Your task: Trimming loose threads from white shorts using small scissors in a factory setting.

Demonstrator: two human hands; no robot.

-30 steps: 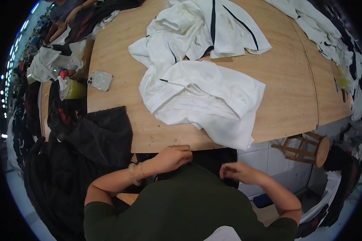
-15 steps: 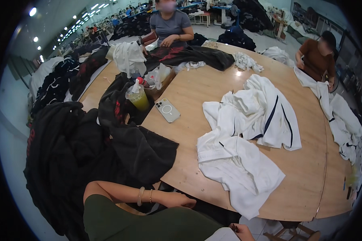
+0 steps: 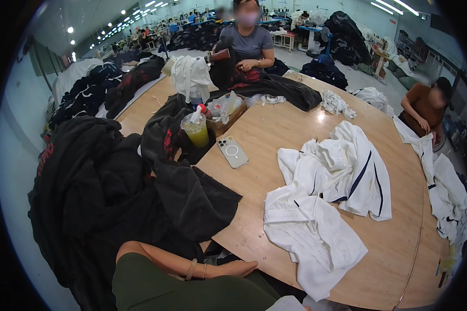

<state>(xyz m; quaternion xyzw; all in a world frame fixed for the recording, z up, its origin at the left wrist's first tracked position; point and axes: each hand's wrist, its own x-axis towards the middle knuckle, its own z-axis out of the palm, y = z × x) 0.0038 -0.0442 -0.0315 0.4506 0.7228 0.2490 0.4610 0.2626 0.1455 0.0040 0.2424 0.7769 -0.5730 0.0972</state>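
My left hand (image 3: 238,268), with bangles at its wrist, lies across my dark green clothing by the table's near edge. Its fingers sit close together, and their tips are too indistinct to show a grip. Of my right hand (image 3: 307,308), only a sliver appears at the lower border beside a bit of white cloth (image 3: 288,304). White trousers (image 3: 316,241) with an elastic waistband and dark drawstring lie closest on the table, one leg hanging over the edge. Beyond them is another white garment (image 3: 360,176) with navy stripes.
A large pile of black garments (image 3: 98,186) is heaped at the left. A phone (image 3: 233,152), a cup of green drink (image 3: 196,132) and a box with plastic bags (image 3: 228,111) stand nearby. One person (image 3: 246,44) is across the wooden table (image 3: 244,181), another (image 3: 423,106) at the right.
The view has shifted, so the table and clothes appear farther right and lower. My right hand has nearly left the picture. The person at the right has brought their hands together at the white cloth.
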